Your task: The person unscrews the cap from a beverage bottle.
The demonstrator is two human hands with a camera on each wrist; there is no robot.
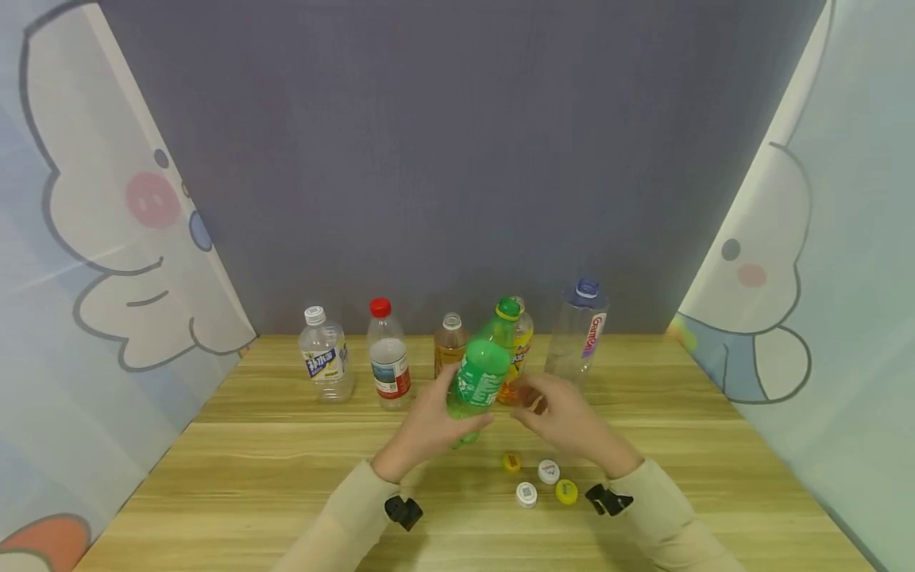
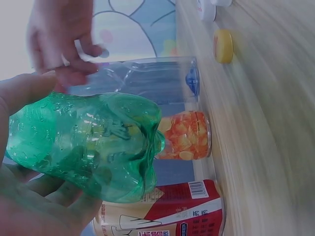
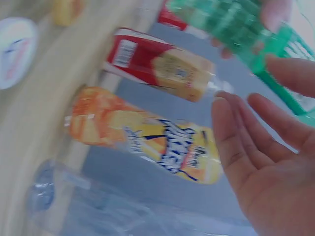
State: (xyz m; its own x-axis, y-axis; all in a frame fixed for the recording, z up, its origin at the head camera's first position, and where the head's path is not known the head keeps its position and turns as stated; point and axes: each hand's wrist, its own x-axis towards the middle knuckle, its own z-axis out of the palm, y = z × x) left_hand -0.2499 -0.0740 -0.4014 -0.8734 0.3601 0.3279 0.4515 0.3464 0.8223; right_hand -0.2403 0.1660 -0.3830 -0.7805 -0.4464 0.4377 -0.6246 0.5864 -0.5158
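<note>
My left hand [image 1: 429, 421] grips a green plastic bottle [image 1: 482, 373] round its lower body and holds it tilted above the table; its neck leans up and to the right. A green cap appears to sit on its top. Close to the bottle's right side, my right hand [image 1: 565, 417] has loosely bent fingers with nothing visible between them. In the right wrist view its fingers [image 3: 241, 142] are apart from the thumb, near the bottle's label. Several loose caps lie below the hands, among them a white cap [image 1: 548, 472] and a yellow cap [image 1: 566, 492].
Along the back stand a white-capped clear bottle [image 1: 327, 361], a red-capped bottle [image 1: 389, 365], a capless bottle with a red and cream label [image 2: 182, 209], an orange-and-yellow labelled bottle [image 3: 147, 137] and a tall clear bottle [image 1: 572, 342]. A dark panel [image 1: 457, 159] rises behind them.
</note>
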